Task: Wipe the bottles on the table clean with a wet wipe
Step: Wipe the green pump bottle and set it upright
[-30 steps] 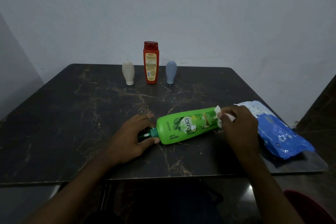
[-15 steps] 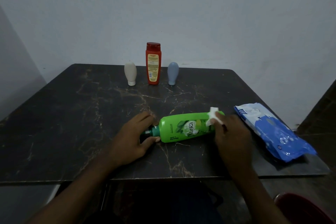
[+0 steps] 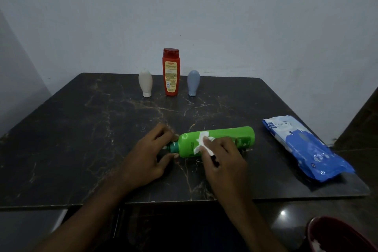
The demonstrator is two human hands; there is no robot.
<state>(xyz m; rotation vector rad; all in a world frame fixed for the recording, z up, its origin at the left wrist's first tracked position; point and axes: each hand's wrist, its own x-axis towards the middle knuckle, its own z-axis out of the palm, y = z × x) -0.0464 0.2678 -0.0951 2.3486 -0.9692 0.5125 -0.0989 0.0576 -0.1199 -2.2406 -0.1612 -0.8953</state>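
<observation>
Nearby, wipes pack (image 3: 306,149), red bottle (image 3: 171,73) upright behind green bottle (image 3: 235,133)

Green bottle (image 3: 235,135) midsection under right hand (image 3: 225,161)

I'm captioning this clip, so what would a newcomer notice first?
The bright green bottle lying on its side at the front of the table, its cap end gripped by the left hand while the right hand holds a white wipe against it. Next, the red bottle standing at the back.
</observation>
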